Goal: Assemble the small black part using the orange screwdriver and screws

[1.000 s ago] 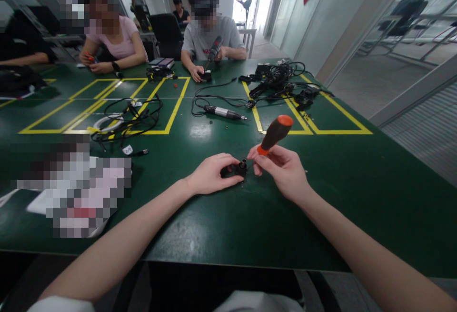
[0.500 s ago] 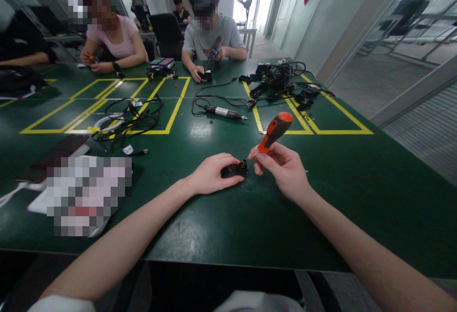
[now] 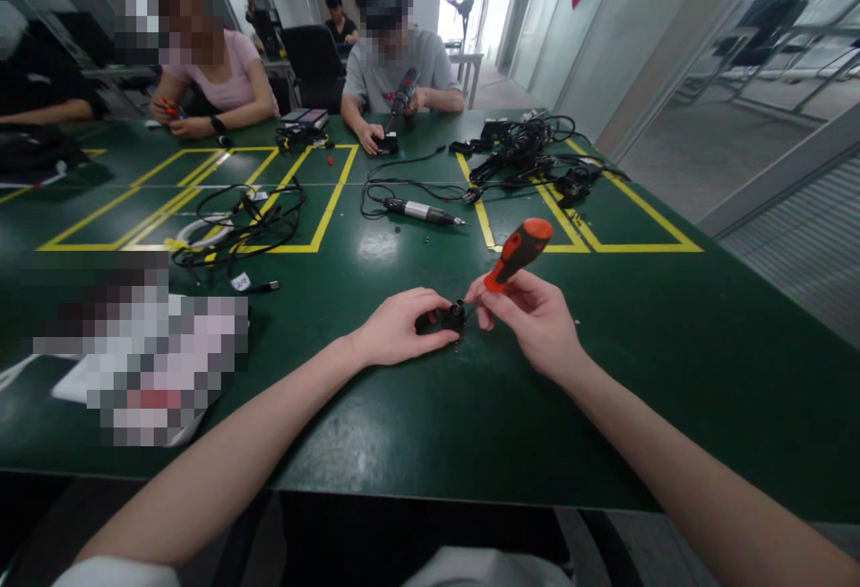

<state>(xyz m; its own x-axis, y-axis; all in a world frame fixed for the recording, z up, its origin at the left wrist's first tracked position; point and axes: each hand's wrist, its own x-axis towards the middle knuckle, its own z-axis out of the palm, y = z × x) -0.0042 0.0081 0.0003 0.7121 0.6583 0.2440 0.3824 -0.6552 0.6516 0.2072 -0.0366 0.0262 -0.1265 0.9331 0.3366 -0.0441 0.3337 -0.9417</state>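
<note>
A small black part (image 3: pixel 451 316) with a round metal piece on top rests on the green table (image 3: pixel 349 426). My left hand (image 3: pixel 403 327) grips it from the left, thumb in front and fingers behind. The red and black handle of a screwdriver (image 3: pixel 520 251) leans up and to the right above my right hand (image 3: pixel 530 314), whose thumb and fingers are closed round its lower end. Its thin shaft points down-left at the right side of the black part; whether the tip touches is too small to tell.
Beyond my hands lies an electric screwdriver (image 3: pixel 423 211) with its cord. Tangled black cables (image 3: pixel 524 152) lie back right, a cable coil (image 3: pixel 242 224) left, a pale pouch (image 3: pixel 181 363) front left. Across the table a person (image 3: pixel 403 67) holds a drill; another person (image 3: pixel 221 76) sits left.
The screwdriver handle has tipped very slightly lower. My left hand and the black part stay where they were.
</note>
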